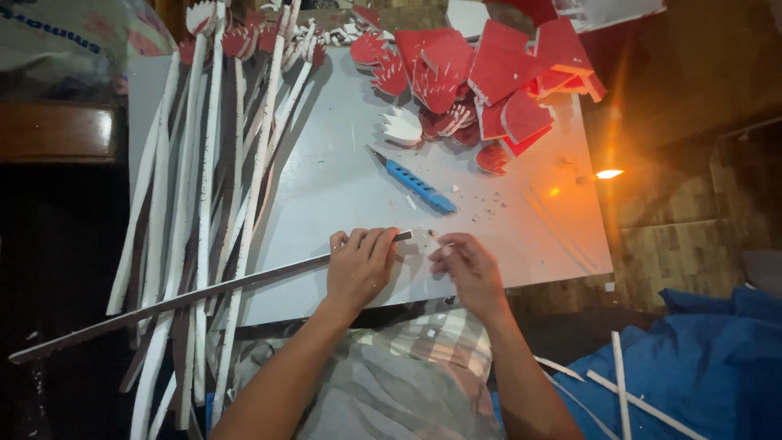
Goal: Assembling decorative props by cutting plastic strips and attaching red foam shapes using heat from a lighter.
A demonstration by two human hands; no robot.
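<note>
My left hand presses down on the near end of a long thin dark stick that lies across the front of the grey board and runs off to the lower left. My right hand is just to its right, fingers pinched on a tiny piece at the stick's tip. A blue utility knife lies on the board a little beyond both hands, untouched.
A bundle of long white and dark sticks lies along the board's left side. Red and white foam cut-outs are piled at the far right. A small flame burns off the right edge. Blue cloth with loose white strips lies lower right.
</note>
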